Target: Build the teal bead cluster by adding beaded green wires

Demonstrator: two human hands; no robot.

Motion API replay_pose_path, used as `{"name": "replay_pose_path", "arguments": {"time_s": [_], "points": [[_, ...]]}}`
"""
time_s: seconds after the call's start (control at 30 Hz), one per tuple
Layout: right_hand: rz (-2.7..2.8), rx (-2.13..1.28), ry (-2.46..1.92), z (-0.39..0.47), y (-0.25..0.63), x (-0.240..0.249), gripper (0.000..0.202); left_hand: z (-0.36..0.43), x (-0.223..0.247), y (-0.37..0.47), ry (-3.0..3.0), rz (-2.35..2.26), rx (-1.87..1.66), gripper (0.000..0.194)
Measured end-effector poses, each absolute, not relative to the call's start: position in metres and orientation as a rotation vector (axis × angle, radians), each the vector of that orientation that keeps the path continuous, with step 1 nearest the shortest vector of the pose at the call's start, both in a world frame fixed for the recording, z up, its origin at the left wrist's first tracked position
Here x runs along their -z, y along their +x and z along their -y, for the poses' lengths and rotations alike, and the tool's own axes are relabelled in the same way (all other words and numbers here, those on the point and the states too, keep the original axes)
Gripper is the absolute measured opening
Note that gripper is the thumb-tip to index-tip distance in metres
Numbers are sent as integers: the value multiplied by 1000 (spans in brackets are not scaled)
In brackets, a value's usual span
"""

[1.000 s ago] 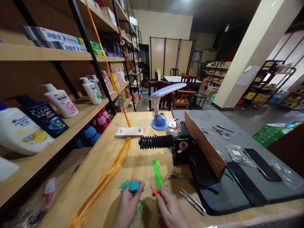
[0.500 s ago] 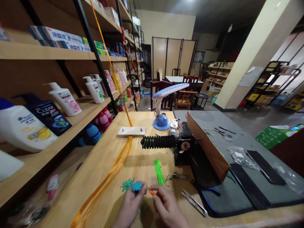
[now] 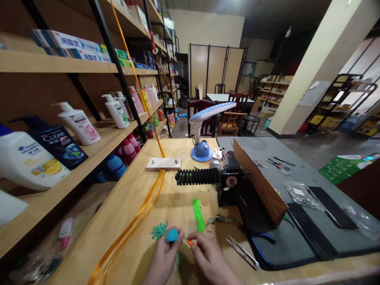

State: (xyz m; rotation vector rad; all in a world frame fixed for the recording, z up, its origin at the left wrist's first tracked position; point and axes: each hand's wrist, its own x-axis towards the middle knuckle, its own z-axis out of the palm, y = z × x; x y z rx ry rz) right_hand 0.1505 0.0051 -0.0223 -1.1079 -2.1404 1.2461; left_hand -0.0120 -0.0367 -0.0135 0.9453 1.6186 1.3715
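In the lower middle, my left hand is closed round a bundle with a round, bright blue bumpy top. My right hand pinches a small orange piece with a thin tip pointing at the left hand; its exact kind is too small to tell. Thin green strands show below, between the hands. Left of the bundle lies a pile of small teal pieces. Bright green strands lie beyond my right hand, and thread snips rest to its right.
A black ridged roller on a black stand is ahead, with a blue lamp behind. Orange cords run from a white bar down the left side. A cardboard panel stands on a grey mat. Shelves with bottles line the left.
The blue top has tilted slightly and shows more of its face. Both hands keep their holds and stay nearly in place; the view has shifted a little.
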Motion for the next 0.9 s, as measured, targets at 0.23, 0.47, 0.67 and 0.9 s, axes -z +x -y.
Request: {"name": "replay_pose_path", "arguments": {"time_s": [0.23,0.47,0.67,0.9], "points": [[2074,-1301,-1118,-5,151,23,28,35,13,-13,951,-1642,-1392,49],[2104,-1278,-1159,-3,147,19,29,38,15,-9,950,-1605,-1381,46],[1866,-1382,-1128,-4,142,29,32,39,27,-10,886,-1561,-1380,47],[2017,-1263,-1005,-5,149,24,29,38,27,-11,804,-1608,-1360,53]]}}
